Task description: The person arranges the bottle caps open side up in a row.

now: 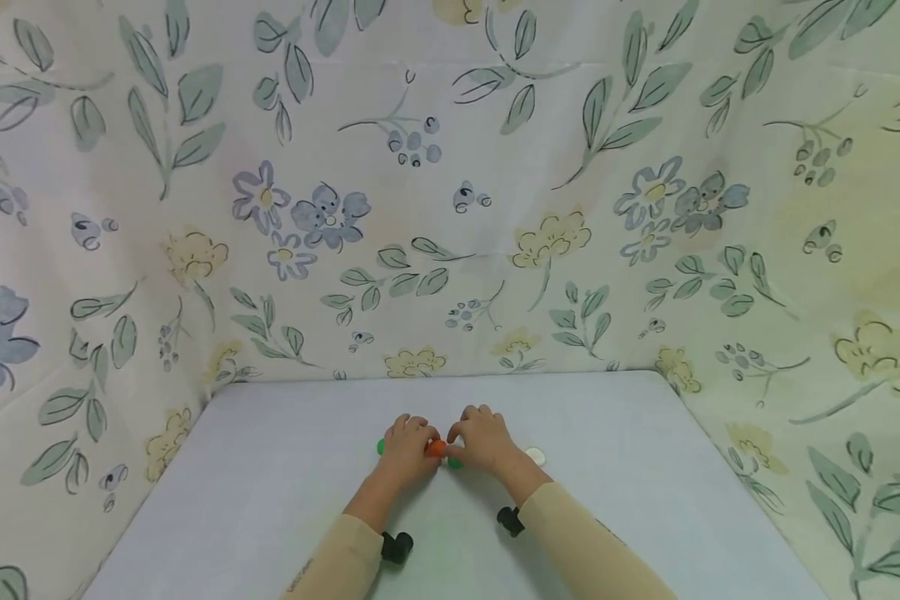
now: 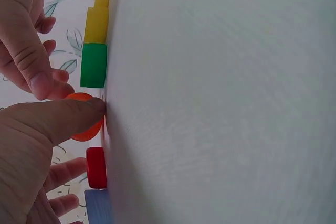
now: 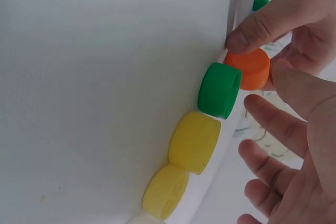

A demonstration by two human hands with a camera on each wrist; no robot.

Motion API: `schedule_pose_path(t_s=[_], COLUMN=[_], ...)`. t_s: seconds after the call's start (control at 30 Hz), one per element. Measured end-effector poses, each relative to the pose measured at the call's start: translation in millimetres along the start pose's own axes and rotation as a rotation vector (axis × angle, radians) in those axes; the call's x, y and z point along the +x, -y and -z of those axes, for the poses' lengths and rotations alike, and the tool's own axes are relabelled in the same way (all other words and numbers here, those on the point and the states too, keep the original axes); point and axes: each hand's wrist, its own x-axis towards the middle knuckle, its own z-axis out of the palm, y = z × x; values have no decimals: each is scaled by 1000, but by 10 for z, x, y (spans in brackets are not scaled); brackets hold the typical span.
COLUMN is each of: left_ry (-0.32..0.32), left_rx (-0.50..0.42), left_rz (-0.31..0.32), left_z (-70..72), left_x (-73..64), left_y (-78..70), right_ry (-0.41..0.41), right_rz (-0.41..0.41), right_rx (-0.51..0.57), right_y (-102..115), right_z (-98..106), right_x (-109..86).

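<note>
An orange bottle cap (image 1: 437,448) stands on edge on the white table, pinched by my left hand (image 1: 408,450); the left thumb (image 2: 79,114) lies across it. My right hand (image 1: 483,442) is beside the same cap, its fingers (image 3: 278,124) spread and loosely bent, with the thumb tip close to the cap; whether they touch I cannot tell. Next to the orange cap is a green cap (image 3: 219,91), followed by a yellow cap (image 3: 194,142) and a paler yellow cap (image 3: 165,191) in a row. Past the left hand's thumb are a red cap (image 2: 96,168) and a blue one (image 2: 98,206).
A whitish cap (image 1: 535,456) lies right of my right wrist, and another green cap (image 1: 380,447) peeks out left of my left hand. The white table (image 1: 270,483) ends at a floral cloth (image 1: 450,208) behind and on both sides.
</note>
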Motion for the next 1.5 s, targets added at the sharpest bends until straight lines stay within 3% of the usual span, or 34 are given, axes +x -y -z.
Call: schedule_pose_path(t_s=[0.27,0.63,0.93,1.33,1.5], left_ry=[-50,-87,-21,71,95], left_rx=[11,5,-16,-80,-81], left_rz=[-8,46,70,2,9], left_z=[31,5,51,108,134], left_x=[-12,-1,-4,-18,-24], left_y=[36,52,53,108,96], right_ry=[-8,-7,16,36,64], right_rz=[-12,-72,-91,-15,15], right_rx=[-21,-54,-37,-14,-23], right_y=[36,78,21,-24,39], right_z=[-26,-62,-136,-143,-62], right_x=[33,105,143,142,96])
